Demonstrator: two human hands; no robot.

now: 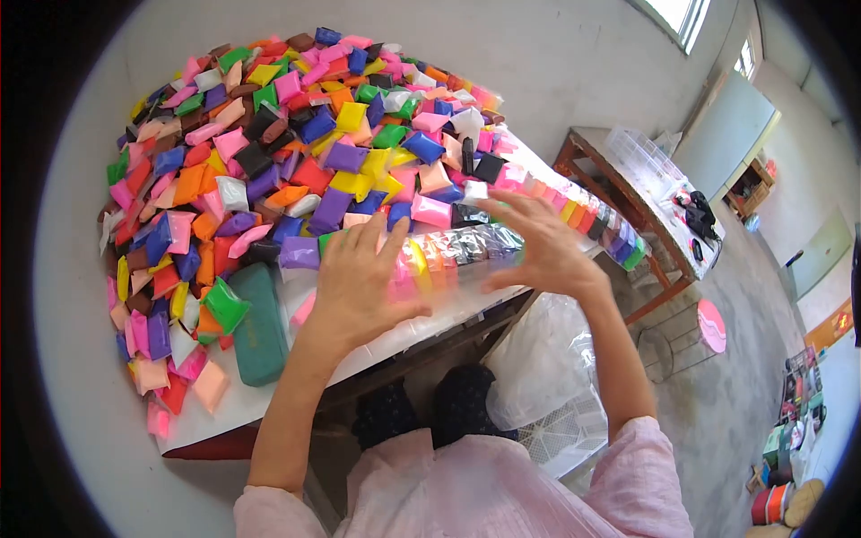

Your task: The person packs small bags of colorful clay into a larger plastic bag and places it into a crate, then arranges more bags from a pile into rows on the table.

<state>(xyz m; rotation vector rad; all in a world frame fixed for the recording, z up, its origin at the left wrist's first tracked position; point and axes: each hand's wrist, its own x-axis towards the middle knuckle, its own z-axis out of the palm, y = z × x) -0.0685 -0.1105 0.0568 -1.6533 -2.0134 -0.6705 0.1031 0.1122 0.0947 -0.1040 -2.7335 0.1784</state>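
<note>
The left hand (354, 287) was over the left part of a row of coloured packets (448, 253), thumb apart from its loosely spread fingers. The right hand (558, 247) arched at the row's other end, its fingers and thumb wide apart; firm contact could not be told. The row lay near the white table's (381, 345) front edge.

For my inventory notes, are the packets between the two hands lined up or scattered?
Lined up: the wrapped packets sit side by side in one row between the left hand and right hand.
</note>
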